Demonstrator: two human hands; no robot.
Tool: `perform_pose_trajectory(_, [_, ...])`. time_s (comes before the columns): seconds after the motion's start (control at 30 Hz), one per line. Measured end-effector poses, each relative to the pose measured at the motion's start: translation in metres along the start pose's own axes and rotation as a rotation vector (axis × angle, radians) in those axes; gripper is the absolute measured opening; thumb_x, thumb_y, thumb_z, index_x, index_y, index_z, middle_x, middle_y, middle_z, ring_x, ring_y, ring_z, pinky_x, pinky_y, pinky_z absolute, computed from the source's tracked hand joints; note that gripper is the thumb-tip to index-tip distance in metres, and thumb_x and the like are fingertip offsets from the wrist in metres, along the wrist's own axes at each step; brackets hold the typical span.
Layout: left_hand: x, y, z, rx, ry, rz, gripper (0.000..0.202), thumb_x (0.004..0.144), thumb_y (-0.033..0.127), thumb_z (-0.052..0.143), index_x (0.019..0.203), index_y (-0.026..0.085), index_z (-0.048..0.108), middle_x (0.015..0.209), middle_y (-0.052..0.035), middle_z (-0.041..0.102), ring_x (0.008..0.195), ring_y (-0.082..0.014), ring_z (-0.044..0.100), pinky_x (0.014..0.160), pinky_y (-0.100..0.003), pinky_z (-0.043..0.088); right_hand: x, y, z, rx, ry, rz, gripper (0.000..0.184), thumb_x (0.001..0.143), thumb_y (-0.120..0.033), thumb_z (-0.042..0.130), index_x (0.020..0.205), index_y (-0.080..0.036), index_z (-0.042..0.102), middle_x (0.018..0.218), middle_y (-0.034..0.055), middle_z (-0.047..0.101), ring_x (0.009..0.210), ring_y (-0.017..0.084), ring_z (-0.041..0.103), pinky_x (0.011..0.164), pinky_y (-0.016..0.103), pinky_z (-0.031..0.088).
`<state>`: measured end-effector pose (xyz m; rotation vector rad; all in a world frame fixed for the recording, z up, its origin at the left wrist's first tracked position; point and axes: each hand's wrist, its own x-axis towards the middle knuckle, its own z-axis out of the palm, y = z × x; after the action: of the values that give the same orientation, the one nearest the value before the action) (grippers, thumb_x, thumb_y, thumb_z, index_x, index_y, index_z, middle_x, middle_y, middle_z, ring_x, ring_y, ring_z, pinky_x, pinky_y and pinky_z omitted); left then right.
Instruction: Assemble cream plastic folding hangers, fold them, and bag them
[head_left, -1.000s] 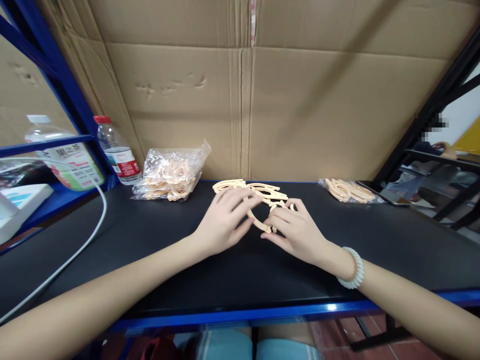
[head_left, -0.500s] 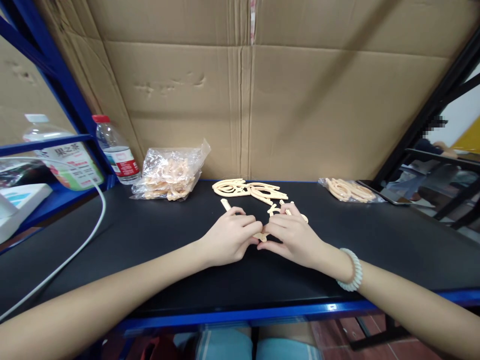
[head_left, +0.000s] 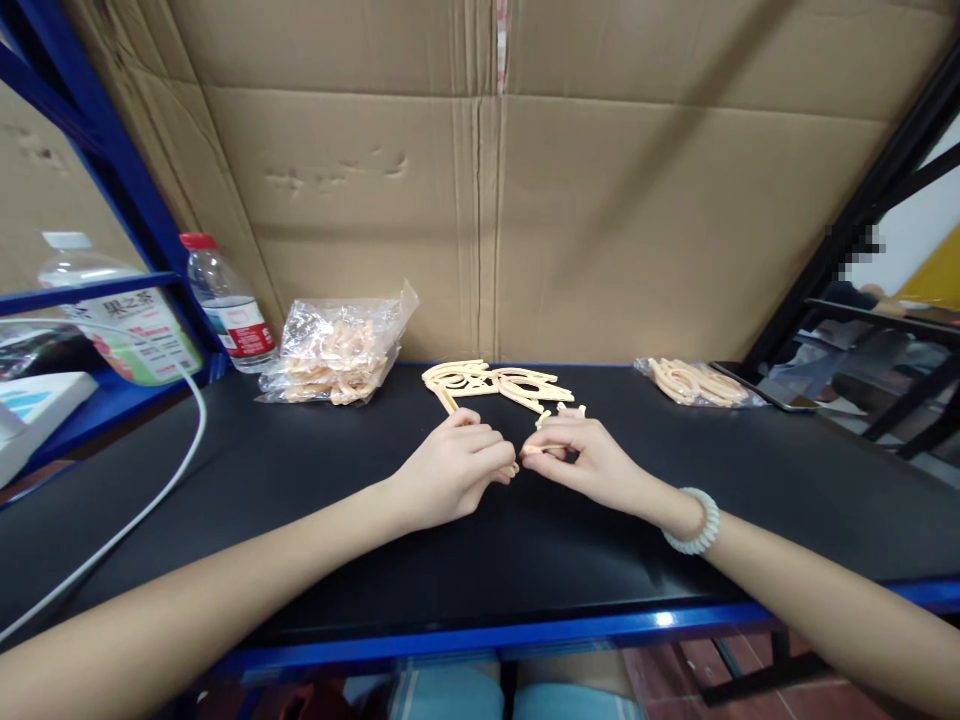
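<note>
My left hand (head_left: 457, 468) is closed around a pale beige strip-like piece (head_left: 448, 400); one end sticks up past the knuckles, and a small tip shows by the fingertips. Just to the right, my right hand (head_left: 585, 458) pinches another thin beige piece (head_left: 553, 448) between thumb and forefinger. A small gap separates the two hands. Behind the right hand, small forked beige pieces (head_left: 571, 411) show, partly hidden by the fingers. Farther back on the black table (head_left: 360, 570) lie flat curved beige pieces (head_left: 517, 385). The exact kind of these pieces is unclear.
A clear bag of beige pieces (head_left: 337, 350) sits at back left, beside a red-capped bottle (head_left: 238, 310). A flatter bag (head_left: 694, 383) and a dark flat device (head_left: 761, 388) lie at back right. A white cable (head_left: 180, 460) crosses the left side. Cardboard (head_left: 637, 200) stands behind.
My hands, which were together at the piece, have moved slightly apart. The right hand now pinches a thin piece by itself. The left hand's strip has shifted a little.
</note>
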<state>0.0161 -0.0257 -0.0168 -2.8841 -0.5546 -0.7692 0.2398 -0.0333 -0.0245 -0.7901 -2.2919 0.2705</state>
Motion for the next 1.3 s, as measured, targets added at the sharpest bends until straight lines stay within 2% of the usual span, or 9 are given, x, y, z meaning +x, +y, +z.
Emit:
perform_pose_trajectory(0.17, [-0.001, -0.015, 0.001, -0.052, -0.086, -0.05, 0.013, 0.096, 0.016, 0.039, 0.096, 0.019, 0.052, 0.087, -0.0032, 0.067, 0.076, -0.0163, 0.058, 0.09, -0.035, 0.037, 0.006, 0.017, 0.002, -0.159, -0.025, -0.023, 0.012, 0.099, -0.026, 0.053, 0.097, -0.022, 0.063, 0.098, 0.0032, 0.066, 0.102, 0.02, 0.055, 0.102, 0.044, 0.028])
perform_pose_trajectory(0.4, [-0.004, -0.029, 0.004, -0.121, -0.147, -0.113, 0.014, 0.093, 0.013, 0.042, 0.093, 0.019, 0.055, 0.092, -0.0057, 0.062, 0.09, -0.0198, 0.055, 0.089, -0.034, 0.042, 0.017, 0.025, 0.015, -0.188, -0.139, -0.006, 0.006, 0.093, -0.023, 0.063, 0.098, -0.021, 0.065, 0.101, 0.003, 0.066, 0.107, 0.02, 0.055, 0.101, 0.044, 0.033])
perform_pose_trajectory(0.57, [-0.006, -0.034, 0.003, -0.197, -0.174, -0.135, 0.014, 0.092, 0.015, 0.043, 0.092, 0.019, 0.056, 0.094, -0.0068, 0.062, 0.089, -0.0197, 0.056, 0.086, -0.034, 0.045, 0.009, 0.035, -0.035, -0.064, -0.041, 0.04, 0.022, 0.094, -0.028, 0.058, 0.114, -0.02, 0.061, 0.107, 0.0075, 0.063, 0.1, 0.021, 0.057, 0.088, 0.037, 0.047])
perform_pose_trajectory(0.67, [-0.007, -0.035, 0.002, -0.243, -0.156, -0.139, 0.011, 0.09, 0.017, 0.047, 0.091, 0.019, 0.058, 0.097, -0.0078, 0.062, 0.092, -0.0203, 0.057, 0.086, -0.034, 0.046, -0.003, 0.05, -0.067, -0.097, -0.194, 0.14, 0.037, 0.083, -0.038, 0.071, 0.114, -0.021, 0.061, 0.101, 0.0059, 0.058, 0.083, 0.019, 0.056, 0.072, 0.032, 0.05])
perform_pose_trajectory(0.77, [-0.008, -0.033, 0.002, -0.251, -0.15, -0.127, 0.007, 0.087, 0.019, 0.052, 0.09, 0.019, 0.059, 0.099, -0.0076, 0.064, 0.096, -0.021, 0.058, 0.09, -0.035, 0.044, -0.012, 0.064, -0.08, -0.147, -0.353, 0.216, 0.048, 0.072, -0.039, 0.08, 0.113, -0.022, 0.061, 0.094, 0.0025, 0.054, 0.076, 0.017, 0.053, 0.066, 0.029, 0.048])
perform_pose_trajectory(0.83, [-0.008, -0.032, 0.002, -0.225, -0.155, -0.114, 0.007, 0.086, 0.018, 0.053, 0.091, 0.019, 0.058, 0.101, -0.0072, 0.064, 0.097, -0.021, 0.058, 0.093, -0.036, 0.043, -0.013, 0.067, -0.078, -0.159, -0.385, 0.204, 0.046, 0.072, -0.038, 0.08, 0.112, -0.023, 0.062, 0.092, 0.0016, 0.053, 0.075, 0.017, 0.053, 0.066, 0.029, 0.047])
perform_pose_trajectory(0.97, [-0.008, -0.027, 0.004, -0.16, -0.171, -0.096, 0.011, 0.089, 0.018, 0.049, 0.094, 0.02, 0.058, 0.102, -0.0068, 0.064, 0.098, -0.0209, 0.057, 0.094, -0.036, 0.041, -0.005, 0.049, -0.056, -0.168, -0.244, 0.101, 0.025, 0.086, -0.037, 0.068, 0.104, -0.02, 0.064, 0.093, 0.0038, 0.059, 0.077, 0.017, 0.056, 0.068, 0.029, 0.047])
perform_pose_trajectory(1.07, [-0.008, -0.025, 0.008, -0.148, -0.171, -0.095, 0.013, 0.09, 0.018, 0.047, 0.096, 0.02, 0.058, 0.102, -0.0065, 0.064, 0.097, -0.0204, 0.058, 0.092, -0.034, 0.042, 0.002, 0.028, -0.032, -0.297, -0.242, 0.04, 0.029, 0.081, -0.037, 0.076, 0.101, -0.019, 0.065, 0.094, 0.0048, 0.064, 0.087, 0.022, 0.06, 0.078, 0.035, 0.047])
perform_pose_trajectory(1.3, [-0.01, -0.024, 0.013, -0.169, -0.153, -0.09, 0.015, 0.092, 0.016, 0.045, 0.098, 0.02, 0.059, 0.102, -0.0064, 0.064, 0.095, -0.0196, 0.058, 0.09, -0.033, 0.043, -0.001, 0.014, -0.009, -0.285, -0.238, 0.126, 0.017, 0.085, -0.018, 0.069, 0.101, -0.016, 0.063, 0.099, 0.0077, 0.063, 0.094, 0.022, 0.059, 0.085, 0.036, 0.048])
